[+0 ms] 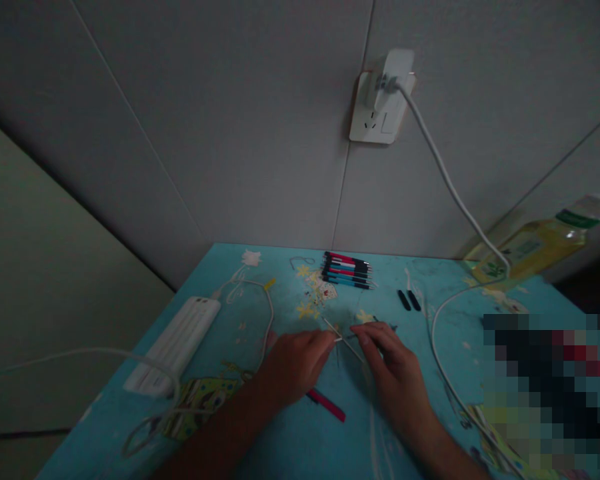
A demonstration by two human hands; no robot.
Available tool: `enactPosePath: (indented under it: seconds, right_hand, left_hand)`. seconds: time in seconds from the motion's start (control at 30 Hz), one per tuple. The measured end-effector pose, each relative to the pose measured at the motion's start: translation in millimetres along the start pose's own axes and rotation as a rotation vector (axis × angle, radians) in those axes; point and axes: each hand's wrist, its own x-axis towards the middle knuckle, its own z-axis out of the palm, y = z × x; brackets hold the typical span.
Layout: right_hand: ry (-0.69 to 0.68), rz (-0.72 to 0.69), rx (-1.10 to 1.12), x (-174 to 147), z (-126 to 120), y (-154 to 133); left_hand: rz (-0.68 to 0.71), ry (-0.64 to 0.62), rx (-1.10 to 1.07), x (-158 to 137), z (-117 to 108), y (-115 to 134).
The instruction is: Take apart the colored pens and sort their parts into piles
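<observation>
Above the middle of the blue patterned table cover, my left hand (303, 360) pinches a small, thin, pale-tipped piece. My right hand (395, 367) faces it, thumb and forefinger closed on a slim dark piece. The two fingertip pairs are a short gap apart; both pieces are too small and dim to name. A thin white rod (350, 348), like a pen refill, slants below and between the hands. Beside my left wrist lies a red pen barrel (327, 405). Beyond the hands, several red, blue and black pens (347, 270) lie side by side. Two short black pieces (409, 300) rest to their right.
A white power strip (175, 343) lies on the left with its cable looping near my left forearm. From a charger (395, 73) in the wall socket, a white cable (445, 173) runs down the right side. A bottle of yellow liquid (535, 250) stands at back right.
</observation>
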Motion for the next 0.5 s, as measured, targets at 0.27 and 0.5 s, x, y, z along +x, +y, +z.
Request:
enactPosePath:
  seconds: [0.27,0.5]
  right_hand:
    - [-0.010,-0.046,-0.033,-1.7,2.6,-2.8]
    - [0.009,-0.094,-0.079,-3.0,0.8,-1.4]
  left_hand:
    - [0.028,-0.004,-0.004,-1.3,1.2,0.8]
    - [0.012,0.014,-0.011,0.2,0.9,0.2]
